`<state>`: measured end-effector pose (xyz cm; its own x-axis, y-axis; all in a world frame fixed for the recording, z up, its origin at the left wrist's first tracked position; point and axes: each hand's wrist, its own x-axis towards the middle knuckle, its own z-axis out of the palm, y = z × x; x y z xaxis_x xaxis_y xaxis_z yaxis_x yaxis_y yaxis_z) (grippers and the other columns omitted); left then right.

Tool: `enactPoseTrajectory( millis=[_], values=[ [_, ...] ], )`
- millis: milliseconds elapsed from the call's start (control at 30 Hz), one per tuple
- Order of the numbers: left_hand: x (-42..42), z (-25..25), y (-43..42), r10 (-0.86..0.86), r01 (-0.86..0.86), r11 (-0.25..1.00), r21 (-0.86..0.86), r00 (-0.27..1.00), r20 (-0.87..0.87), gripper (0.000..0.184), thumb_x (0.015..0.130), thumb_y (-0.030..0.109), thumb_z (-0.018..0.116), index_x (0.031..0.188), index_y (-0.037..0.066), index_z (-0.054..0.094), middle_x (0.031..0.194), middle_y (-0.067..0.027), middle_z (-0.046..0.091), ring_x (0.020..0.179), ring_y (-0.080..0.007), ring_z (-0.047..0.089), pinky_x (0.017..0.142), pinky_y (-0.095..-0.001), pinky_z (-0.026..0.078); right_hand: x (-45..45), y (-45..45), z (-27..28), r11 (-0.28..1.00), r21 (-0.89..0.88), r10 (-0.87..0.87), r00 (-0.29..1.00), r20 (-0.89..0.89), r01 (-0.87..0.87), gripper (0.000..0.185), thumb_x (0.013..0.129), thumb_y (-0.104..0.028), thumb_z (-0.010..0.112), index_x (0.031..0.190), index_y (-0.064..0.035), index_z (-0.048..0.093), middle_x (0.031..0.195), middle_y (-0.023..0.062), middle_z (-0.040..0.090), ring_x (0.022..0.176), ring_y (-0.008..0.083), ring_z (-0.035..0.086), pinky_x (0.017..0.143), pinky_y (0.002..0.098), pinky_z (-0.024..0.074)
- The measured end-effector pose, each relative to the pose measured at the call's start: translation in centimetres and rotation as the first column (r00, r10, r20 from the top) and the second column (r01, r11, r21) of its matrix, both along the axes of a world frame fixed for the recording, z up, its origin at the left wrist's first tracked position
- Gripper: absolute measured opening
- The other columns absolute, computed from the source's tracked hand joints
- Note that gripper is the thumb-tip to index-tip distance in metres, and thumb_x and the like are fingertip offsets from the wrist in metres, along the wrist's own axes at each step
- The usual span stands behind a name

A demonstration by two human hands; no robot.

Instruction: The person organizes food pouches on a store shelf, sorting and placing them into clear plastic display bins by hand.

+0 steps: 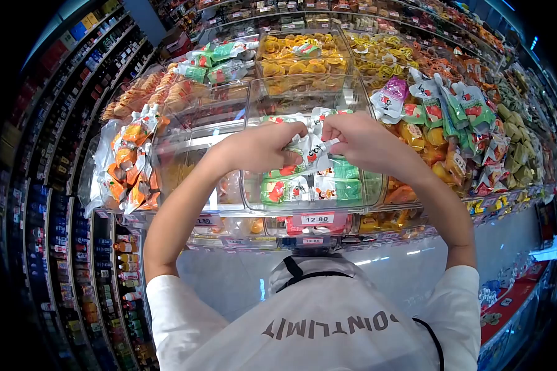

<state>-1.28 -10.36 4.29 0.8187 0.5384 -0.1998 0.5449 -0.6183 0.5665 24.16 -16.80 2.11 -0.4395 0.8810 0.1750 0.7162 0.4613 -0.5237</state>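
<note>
Over a clear plastic bin (252,207) both my hands meet at a white spouted pouch (314,150) with dark lettering. My left hand (267,147) grips its left side with curled fingers. On the right, my right hand (360,142) pinches its edge near the top. Beneath them, green-and-white spouted pouches (284,190) with red fruit pictures lie in the bin. The lower part of the held pouch blends in with those below, so its outline there is hard to make out.
Orange-and-white pouches (130,164) fill a bin at the left. More green pouches (455,105) and a purple one (392,98) lie at the right. Yellow fruit cups (303,49) sit behind. A price tag (317,219) marks the front edge. Stocked shelves (62,247) line the left.
</note>
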Motion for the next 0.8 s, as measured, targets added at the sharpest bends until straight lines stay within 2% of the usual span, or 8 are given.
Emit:
enactPoseTrajectory(
  millis=[67, 200, 267, 367, 467, 567, 733, 800],
  values=[
    [-0.3, -1.1, 0.4, -0.048, 0.055, 0.994, 0.099, 0.996, -0.077, 0.052, 0.099, 0.016, 0.074, 0.142, -0.003, 0.051, 0.104, -0.0269, 0.072, 0.102, -0.0453, 0.07, 0.088, -0.0533, 0.052, -1.0, 0.6, -0.9, 0.999, -0.042, 0.006, 0.996, 0.09, -0.003, 0.018, 0.089, -0.004, 0.076, 0.103, 0.0018, 0.065, 0.1, 0.021, 0.07, 0.1, 0.0396, 0.069, 0.087, 0.05, 0.053],
    [0.6, -1.5, 0.6, -0.022, 0.07, 0.989, 0.131, 0.94, -0.341, 0.044, 0.098, 0.019, 0.075, 0.13, -0.004, 0.055, 0.106, -0.0282, 0.073, 0.105, -0.0469, 0.071, 0.088, -0.0552, 0.053, -3.3, 2.2, -3.9, 0.995, -0.084, 0.068, 0.956, 0.285, -0.046, 0.02, 0.091, -0.007, 0.075, 0.104, 0.0048, 0.068, 0.101, 0.0244, 0.071, 0.104, 0.0424, 0.069, 0.09, 0.052, 0.0539],
    [1.0, -1.3, 0.4, 0.012, 0.045, 0.991, 0.125, 0.906, -0.423, 0.042, 0.097, 0.02, 0.076, 0.125, -0.004, 0.056, 0.104, -0.0283, 0.073, 0.104, -0.0471, 0.071, 0.088, -0.055, 0.054, -4.8, 3.2, -5.1, 0.968, -0.25, 0.092, 0.932, 0.35, -0.001, 0.017, 0.089, -0.007, 0.075, 0.099, 0.0054, 0.07, 0.098, 0.0259, 0.072, 0.103, 0.0431, 0.071, 0.088, 0.0527, 0.0552],
    [1.0, -2.2, 0.6, 0.006, 0.09, 0.975, 0.203, 0.903, -0.43, 0.042, 0.094, 0.022, 0.078, 0.123, -0.003, 0.06, 0.102, -0.0262, 0.074, 0.102, -0.0443, 0.073, 0.087, -0.0547, 0.056, -5.8, 3.9, -6.1, 0.937, -0.348, 0.132, 0.902, 0.411, 0.021, 0.013, 0.087, -0.006, 0.074, 0.091, 0.0063, 0.071, 0.093, 0.028, 0.074, 0.1, 0.0438, 0.074, 0.085, 0.0532, 0.0571],
    [0.6, -3.1, -0.7, 0.097, 0.209, 0.719, 0.663, 0.915, -0.393, 0.038, 0.089, 0.022, 0.08, 0.118, 0.001, 0.066, 0.099, -0.0202, 0.076, 0.101, -0.0387, 0.076, 0.085, -0.052, 0.06, -5.8, 3.9, -5.5, 0.93, -0.367, 0.144, 0.892, 0.428, 0.026, 0.016, 0.083, 0.001, 0.071, 0.097, 0.0087, 0.072, 0.103, 0.0304, 0.074, 0.105, 0.0448, 0.074, 0.086, 0.0521, 0.0607],
    [1.2, -1.0, -1.7, -0.002, 0.263, 0.859, 0.44, 0.86, -0.511, 0.03, 0.087, 0.021, 0.08, 0.111, 0.005, 0.072, 0.096, -0.0148, 0.077, 0.099, -0.033, 0.078, 0.081, -0.0483, 0.063, -5.4, 3.9, -5.3, 0.927, -0.374, 0.14, 0.909, 0.393, 0.019, 0.021, 0.082, 0.006, 0.069, 0.103, 0.0095, 0.073, 0.106, 0.0307, 0.075, 0.108, 0.0449, 0.074, 0.087, 0.0513, 0.0624],
    [1.5, -4.0, -1.2, -0.032, 0.384, 0.805, 0.452, 0.789, -0.613, 0.016, 0.087, 0.014, 0.076, 0.102, 0.008, 0.076, 0.096, -0.0124, 0.078, 0.096, -0.0309, 0.079, 0.074, -0.0434, 0.064, -5.3, 2.6, -4.7, 0.947, -0.323, 0.128, 0.926, 0.354, -0.007, 0.021, 0.087, 0.005, 0.067, 0.107, 0.0072, 0.072, 0.109, 0.031, 0.074, 0.105, 0.0467, 0.074, 0.088, 0.0534, 0.0617],
    [1.7, -3.6, -1.1, -0.043, 0.389, 0.813, 0.434, 0.782, -0.622, 0.014, 0.087, 0.012, 0.074, 0.099, 0.007, 0.076, 0.097, -0.0134, 0.079, 0.096, -0.0321, 0.079, 0.076, -0.0442, 0.063, -4.3, 1.1, -3.9, 0.986, -0.154, 0.106, 0.946, 0.306, -0.061, 0.021, 0.091, 0.001, 0.066, 0.11, 0.006, 0.071, 0.108, 0.0304, 0.073, 0.104, 0.0467, 0.074, 0.086, 0.0535, 0.0615]
  ],
)
